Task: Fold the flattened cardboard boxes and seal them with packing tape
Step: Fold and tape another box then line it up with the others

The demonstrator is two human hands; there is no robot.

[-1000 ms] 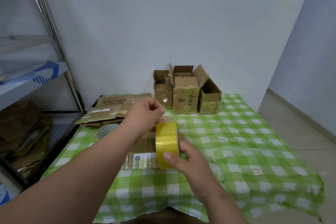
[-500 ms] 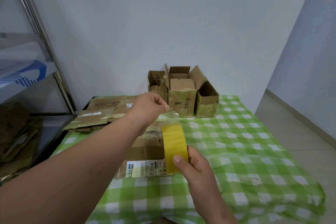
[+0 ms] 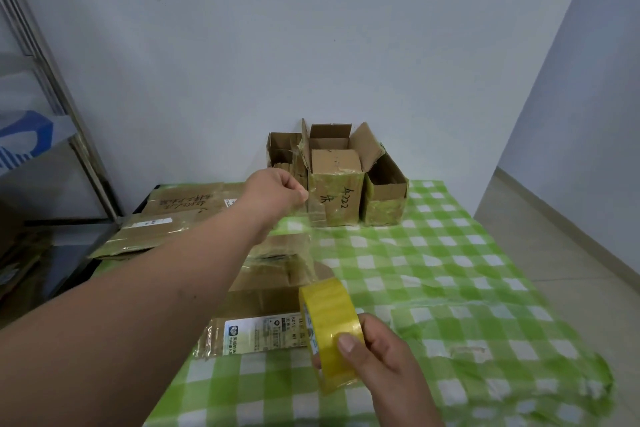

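Both arms outstretched: left hand (image 3: 277, 192) pinches the tape end, right hand (image 3: 384, 362) grips the tape roll (image 3: 329, 326).

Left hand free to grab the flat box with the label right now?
Probably not. The left hand is pinching the tape strip pulled from the tape roll in the right hand. The labelled flat box lies under the forearm, unobstructed, once the strip goes.

Single head-worn view, forward-down over the table (image 3: 450, 253), close.
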